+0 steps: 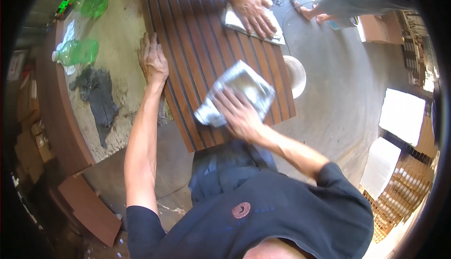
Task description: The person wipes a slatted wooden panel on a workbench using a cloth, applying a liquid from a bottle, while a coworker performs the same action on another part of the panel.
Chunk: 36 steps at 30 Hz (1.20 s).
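A brown slatted wooden panel (206,47) with dark grooves lies lengthwise in front of me. My left hand (153,61) rests along its left edge, fingers stretched out and holding nothing. On the panel's near part, my right hand (240,115) holds a crumpled white cloth (249,82) pressed down under its fingers; hand and cloth are slightly blurred. Farther off, another person's hand (253,12) lies spread on a folded white cloth (235,21) near the panel's right edge.
Left of the panel, a stained work surface (127,38) carries green plastic bottles (84,52) and a dark grey rag (101,101). A white round stool or bucket (295,76) stands right of the panel. White sheets (401,115) top stacks at right. Another person's legs (347,3) show at upper right.
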Each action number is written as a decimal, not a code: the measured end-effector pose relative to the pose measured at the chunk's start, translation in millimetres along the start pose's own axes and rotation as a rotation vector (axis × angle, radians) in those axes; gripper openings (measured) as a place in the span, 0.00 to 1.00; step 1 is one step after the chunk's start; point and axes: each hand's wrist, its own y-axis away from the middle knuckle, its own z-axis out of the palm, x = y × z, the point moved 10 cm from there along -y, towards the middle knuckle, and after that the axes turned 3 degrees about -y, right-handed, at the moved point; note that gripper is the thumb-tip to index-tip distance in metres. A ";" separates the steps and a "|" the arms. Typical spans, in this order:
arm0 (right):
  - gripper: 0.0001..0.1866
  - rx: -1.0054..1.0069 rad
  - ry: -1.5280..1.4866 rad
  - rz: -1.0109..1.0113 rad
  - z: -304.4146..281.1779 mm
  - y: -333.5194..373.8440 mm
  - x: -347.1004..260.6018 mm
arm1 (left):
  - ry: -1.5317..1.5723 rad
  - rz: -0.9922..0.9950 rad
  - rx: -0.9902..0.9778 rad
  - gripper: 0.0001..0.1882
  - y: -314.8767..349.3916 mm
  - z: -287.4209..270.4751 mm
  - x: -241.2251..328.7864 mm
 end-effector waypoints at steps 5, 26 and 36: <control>0.38 0.081 0.012 0.175 -30.7 20.0 44.2 | 0.015 0.047 0.022 0.24 -39.1 9.3 4.0; 0.38 0.291 0.081 0.138 -43.3 -52.9 50.5 | -0.326 -0.022 -0.260 0.35 23.8 -22.1 58.8; 0.37 0.465 0.124 0.256 -78.0 -162.0 106.8 | -0.307 0.012 -0.234 0.34 14.6 -11.3 57.2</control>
